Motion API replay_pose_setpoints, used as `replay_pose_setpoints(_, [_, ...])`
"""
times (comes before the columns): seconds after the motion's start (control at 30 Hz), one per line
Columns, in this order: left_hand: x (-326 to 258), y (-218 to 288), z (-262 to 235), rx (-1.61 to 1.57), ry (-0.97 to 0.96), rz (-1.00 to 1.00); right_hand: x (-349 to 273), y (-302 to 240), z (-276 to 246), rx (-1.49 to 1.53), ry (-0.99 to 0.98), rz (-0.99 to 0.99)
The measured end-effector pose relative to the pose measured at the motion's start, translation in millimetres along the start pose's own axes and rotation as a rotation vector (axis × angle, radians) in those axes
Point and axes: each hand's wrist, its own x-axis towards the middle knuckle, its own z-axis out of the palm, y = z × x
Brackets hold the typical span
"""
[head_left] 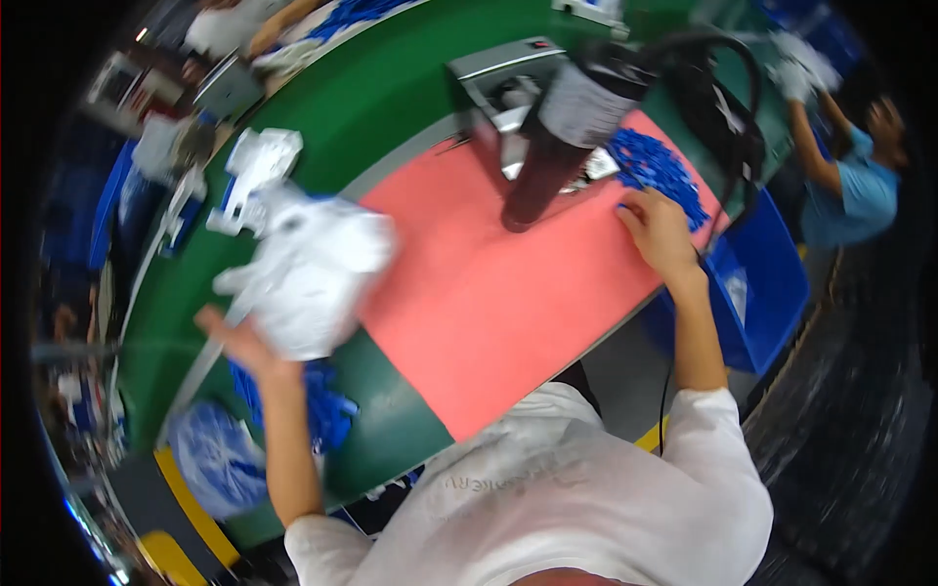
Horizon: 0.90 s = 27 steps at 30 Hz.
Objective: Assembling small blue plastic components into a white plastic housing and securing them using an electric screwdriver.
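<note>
A large white molded plastic part [318, 269], smeared by motion, is over the green table at the left. My left hand [249, 347] is at its lower left edge, also blurred. Whether its fingers grip the part cannot be made out. Behind it lie more white molded parts [262, 171]. On the right, my right hand [664, 230] is over the edge of the pink mat [489, 313], fingers curled and pinched together. A small blue piece [622, 206] shows at its fingertips. Just beyond this hand is a pile of small blue pieces [657, 171].
A dark cylindrical tool with a pale label [586, 107] and thick black hose stands over the mat, before a grey metal box [508, 68]. A blue bin [757, 283] sits at the right. Blue pieces [327, 405] and a plastic bag [220, 459] lie left. Co-workers are beyond.
</note>
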Motion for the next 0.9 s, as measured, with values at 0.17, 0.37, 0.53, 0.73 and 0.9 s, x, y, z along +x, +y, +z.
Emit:
replay_pose_setpoints(0.17, [1,-114,38,0.103,0.311,-0.175,-35,-53,-31,0.493,-0.075,-0.078])
replay_pose_setpoints(0.37, [-8,-130,61,0.277,0.438,-0.391,-39,-127,-14,0.766,-0.222,-0.3])
replay_pose_setpoints(0.53, [-40,-169,69,0.104,0.59,-0.01,-9,-190,4,0.637,-0.38,-0.581])
replay_pose_setpoints(0.73, [-86,-124,68,0.433,0.347,-0.669,30,-213,65,0.426,-0.509,-0.815])
replay_pose_setpoints(0.9, [-108,-35,47,2.232,0.129,0.181,33,-212,68,0.412,-0.753,-0.696])
